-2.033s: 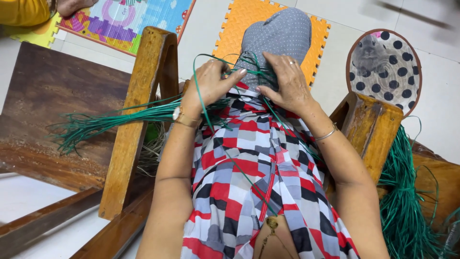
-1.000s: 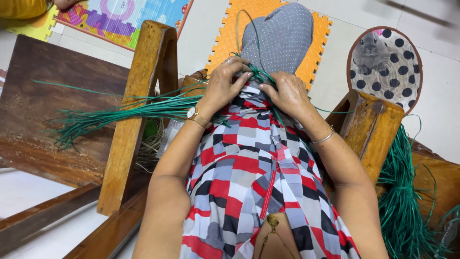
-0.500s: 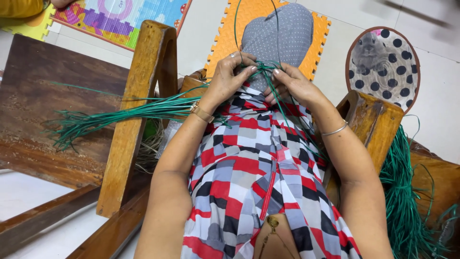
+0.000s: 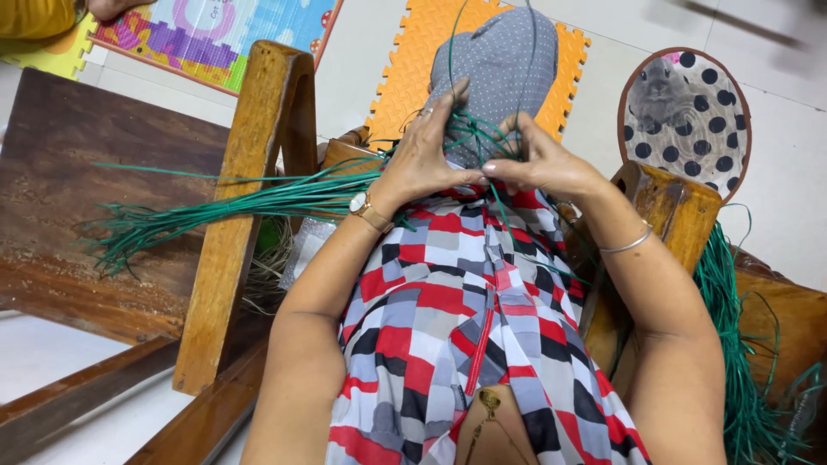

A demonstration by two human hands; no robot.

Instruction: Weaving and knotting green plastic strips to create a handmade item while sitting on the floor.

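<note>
Item: green cord strands (image 4: pixel 258 200), long bundle, worked at the person's knees.

Left hand (image 4: pixel 424 164): fingers curled, pinching strands at the knot point over the lap; wristwatch on wrist.
Right hand (image 4: pixel 543 164): fingers closed on the same cluster, thumb and forefinger nipping a strand; bangle on wrist.
Loop (image 4: pixel 491 60): thin strand arcs up from between the hands over the grey dotted knee (image 4: pixel 504 60).

Progress (judged): early/mid. Only a small tangle sits between the hands; no finished woven length visible. Most of the bundle lies loose, and a second green heap (image 4: pixel 732 344) at the person's right looks untouched.

Axis: bundle's long axis runs roughly left-right, slightly tilted; gathered end at the hands, free ends fan out left, past the wooden chair arm (image 4: pixel 250 198) over the dark wooden seat (image 4: pixel 77 172).
</note>
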